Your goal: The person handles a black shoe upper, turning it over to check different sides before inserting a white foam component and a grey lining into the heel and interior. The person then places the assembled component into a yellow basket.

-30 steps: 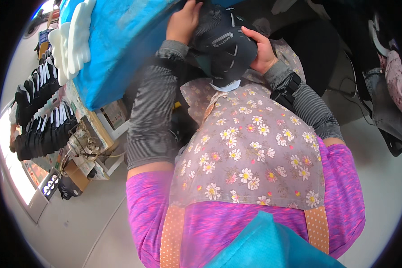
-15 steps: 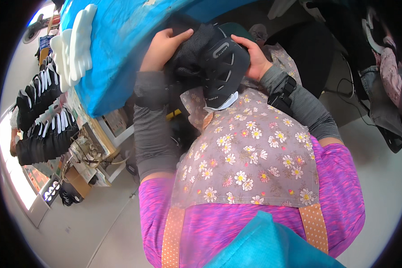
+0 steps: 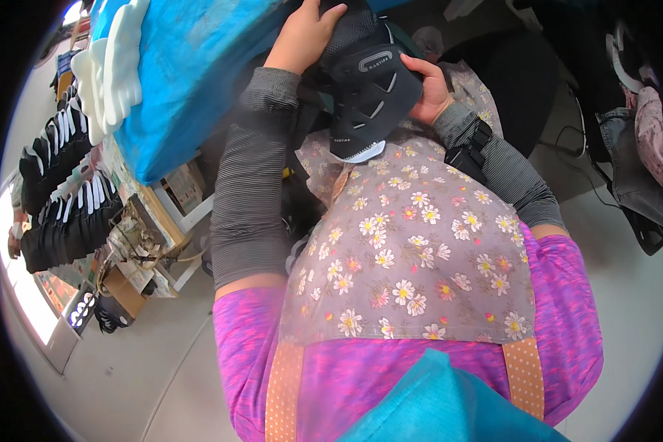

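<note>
I hold a black shoe upper (image 3: 372, 88) above my lap, its mesh part at the far end and its smooth panels with cut-outs facing up. A white edge shows at its near end. My left hand (image 3: 307, 35) is closed on the far mesh part, thumb on top; most of its fingers are out of sight beneath. On the right edge my right hand (image 3: 429, 90) pinches the smooth panel, thumb above and the other fingers hidden behind it. A floral apron (image 3: 412, 243) lies under the near end.
A table under a blue cover (image 3: 191, 66) stands to the far left, with white wavy pieces (image 3: 118, 66) at its edge. Beyond hang rows of black pieces with white edges (image 3: 70, 221). A cardboard box (image 3: 127, 289) sits lower left; clothes (image 3: 630, 155) hang at right.
My left hand has moved up and to the right, drawing the mesh end farther away. The upper has turned slightly, while my right hand has shifted a little down and right, still gripping.
</note>
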A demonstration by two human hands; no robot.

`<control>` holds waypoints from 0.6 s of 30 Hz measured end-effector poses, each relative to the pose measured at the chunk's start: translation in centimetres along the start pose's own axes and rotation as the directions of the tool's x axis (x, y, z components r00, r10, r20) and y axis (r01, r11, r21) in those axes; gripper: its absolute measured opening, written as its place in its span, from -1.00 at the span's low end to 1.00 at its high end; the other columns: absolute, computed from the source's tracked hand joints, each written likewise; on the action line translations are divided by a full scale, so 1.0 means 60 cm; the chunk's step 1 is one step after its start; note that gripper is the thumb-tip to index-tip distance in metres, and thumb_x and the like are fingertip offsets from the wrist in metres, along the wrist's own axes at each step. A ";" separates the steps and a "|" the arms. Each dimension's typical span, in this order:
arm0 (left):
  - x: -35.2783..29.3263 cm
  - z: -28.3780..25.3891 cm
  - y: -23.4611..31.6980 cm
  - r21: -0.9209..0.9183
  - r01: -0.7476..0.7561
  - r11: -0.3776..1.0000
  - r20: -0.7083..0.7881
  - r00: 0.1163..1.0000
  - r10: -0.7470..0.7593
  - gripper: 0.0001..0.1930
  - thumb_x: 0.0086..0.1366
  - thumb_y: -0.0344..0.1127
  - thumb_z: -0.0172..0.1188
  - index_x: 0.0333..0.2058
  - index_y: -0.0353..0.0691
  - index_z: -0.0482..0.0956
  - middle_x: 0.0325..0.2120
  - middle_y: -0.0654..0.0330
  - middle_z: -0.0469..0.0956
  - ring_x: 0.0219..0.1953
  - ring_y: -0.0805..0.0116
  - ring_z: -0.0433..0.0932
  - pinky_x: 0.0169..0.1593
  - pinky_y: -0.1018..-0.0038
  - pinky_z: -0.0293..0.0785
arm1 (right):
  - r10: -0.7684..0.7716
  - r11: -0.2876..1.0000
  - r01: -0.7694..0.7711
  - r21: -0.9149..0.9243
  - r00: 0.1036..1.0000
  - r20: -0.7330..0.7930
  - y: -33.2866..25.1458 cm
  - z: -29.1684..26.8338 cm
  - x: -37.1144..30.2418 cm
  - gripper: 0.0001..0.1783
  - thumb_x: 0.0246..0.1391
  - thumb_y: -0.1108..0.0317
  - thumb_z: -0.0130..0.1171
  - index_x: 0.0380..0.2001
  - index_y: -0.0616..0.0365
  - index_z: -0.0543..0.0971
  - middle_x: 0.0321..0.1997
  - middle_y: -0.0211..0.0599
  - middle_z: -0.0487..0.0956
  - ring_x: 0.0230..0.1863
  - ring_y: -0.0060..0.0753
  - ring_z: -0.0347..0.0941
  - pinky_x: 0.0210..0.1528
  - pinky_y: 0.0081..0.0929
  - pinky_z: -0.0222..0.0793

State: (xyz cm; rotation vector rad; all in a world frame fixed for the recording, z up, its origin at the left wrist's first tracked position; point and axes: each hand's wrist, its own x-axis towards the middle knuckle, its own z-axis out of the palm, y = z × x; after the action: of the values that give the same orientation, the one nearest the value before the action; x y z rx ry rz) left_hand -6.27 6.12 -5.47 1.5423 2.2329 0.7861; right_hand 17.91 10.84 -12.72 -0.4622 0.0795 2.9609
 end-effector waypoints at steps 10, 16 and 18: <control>-0.028 0.036 0.017 -0.047 0.201 0.978 -0.170 0.964 -0.206 -0.42 0.37 0.01 0.10 0.06 -0.49 0.42 -0.30 -0.40 0.54 -0.15 -0.31 0.53 -0.12 0.02 0.46 | 0.009 0.997 -0.008 -0.078 1.000 0.013 -0.014 -0.002 0.012 -0.58 0.26 0.17 0.04 0.05 0.21 0.55 0.04 -0.14 0.63 0.04 -0.22 0.58 0.21 -0.23 0.44; -0.041 -0.027 0.075 0.030 0.115 0.993 -0.325 0.941 -0.099 -0.56 0.34 -0.04 0.16 -0.01 -0.30 0.49 -0.25 -0.25 0.60 -0.18 -0.28 0.56 -0.15 0.05 0.50 | -0.013 1.000 0.013 0.008 0.999 0.041 -0.007 0.023 0.010 -0.58 0.23 0.15 0.05 -0.01 0.23 0.59 0.01 -0.10 0.64 0.01 -0.16 0.60 0.21 -0.19 0.43; -0.039 -0.037 0.090 0.070 0.151 0.986 -0.260 0.957 -0.128 -0.54 0.33 -0.04 0.15 -0.05 -0.37 0.46 -0.29 -0.27 0.60 -0.20 -0.27 0.57 -0.16 0.03 0.50 | -0.018 0.999 0.014 0.048 0.997 0.076 -0.008 0.020 0.005 -0.58 0.26 0.15 0.01 -0.02 0.25 0.59 0.01 -0.08 0.64 0.00 -0.12 0.59 0.20 -0.16 0.44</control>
State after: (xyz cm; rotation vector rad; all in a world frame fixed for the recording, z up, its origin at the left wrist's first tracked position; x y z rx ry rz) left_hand -2.50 4.81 -0.56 1.3678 2.5624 0.8976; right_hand 17.33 11.46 -11.70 -0.3422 0.1360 2.9498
